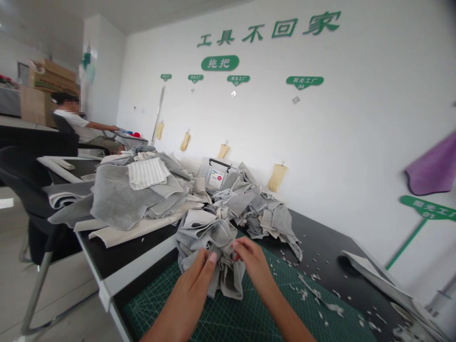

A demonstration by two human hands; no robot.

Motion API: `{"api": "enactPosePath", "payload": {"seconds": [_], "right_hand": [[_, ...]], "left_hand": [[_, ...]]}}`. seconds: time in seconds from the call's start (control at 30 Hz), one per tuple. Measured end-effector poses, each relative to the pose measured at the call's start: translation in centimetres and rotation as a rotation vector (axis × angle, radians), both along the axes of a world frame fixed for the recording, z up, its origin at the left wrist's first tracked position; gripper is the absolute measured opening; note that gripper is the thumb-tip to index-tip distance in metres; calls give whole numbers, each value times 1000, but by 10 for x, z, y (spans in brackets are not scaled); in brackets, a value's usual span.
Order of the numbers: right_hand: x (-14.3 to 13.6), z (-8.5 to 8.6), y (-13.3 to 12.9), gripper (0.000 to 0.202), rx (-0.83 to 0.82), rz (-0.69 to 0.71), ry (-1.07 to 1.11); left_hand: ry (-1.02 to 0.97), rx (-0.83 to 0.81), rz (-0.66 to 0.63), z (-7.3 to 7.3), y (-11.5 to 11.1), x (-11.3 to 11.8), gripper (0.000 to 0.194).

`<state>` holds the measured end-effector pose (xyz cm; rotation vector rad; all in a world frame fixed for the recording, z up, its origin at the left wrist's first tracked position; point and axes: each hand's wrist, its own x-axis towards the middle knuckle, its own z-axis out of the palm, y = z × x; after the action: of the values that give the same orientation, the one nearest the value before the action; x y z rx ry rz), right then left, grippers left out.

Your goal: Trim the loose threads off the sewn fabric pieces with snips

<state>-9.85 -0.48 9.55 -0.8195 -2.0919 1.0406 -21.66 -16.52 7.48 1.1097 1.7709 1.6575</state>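
In front of me a gathered bundle of grey cloth (228,275) stands on a green cutting mat (160,299), its folds bunched and fanning out. My left hand (194,278) is closed, thumb and fingers pinching a fold at the near left of the bundle. At its right side, my right hand (251,259) has curled fingers and a thumb pinched on the cloth's edge. Exactly what lies between the right fingertips is partly hidden.
A large pile of grey cloth pieces (124,194) covers the table's left; another cloth heap (252,204) lies behind the bundle beside a clear plastic box (217,173). Cloth scraps (333,308) litter the right. Yellow gloves (277,178) hang on the wall. A seated person (76,121) is at far left.
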Motion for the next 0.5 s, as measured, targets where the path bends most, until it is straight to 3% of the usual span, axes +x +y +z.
{"api": "enactPosePath", "payload": {"seconds": [0.1, 0.2, 0.4, 0.5], "right_hand": [[26, -6, -15, 50, -343, 197, 36], [50, -19, -22, 59, -536, 225, 66], [86, -38, -40, 56, -579, 168, 105], [103, -43, -48, 57, -567, 73, 148]], "left_hand": [[102, -33, -120, 6, 5, 21, 49], [198, -80, -207, 5, 14, 42, 42], [321, -145, -294, -16, 34, 81, 32], [320, -136, -336, -22, 41, 96, 30]]}}
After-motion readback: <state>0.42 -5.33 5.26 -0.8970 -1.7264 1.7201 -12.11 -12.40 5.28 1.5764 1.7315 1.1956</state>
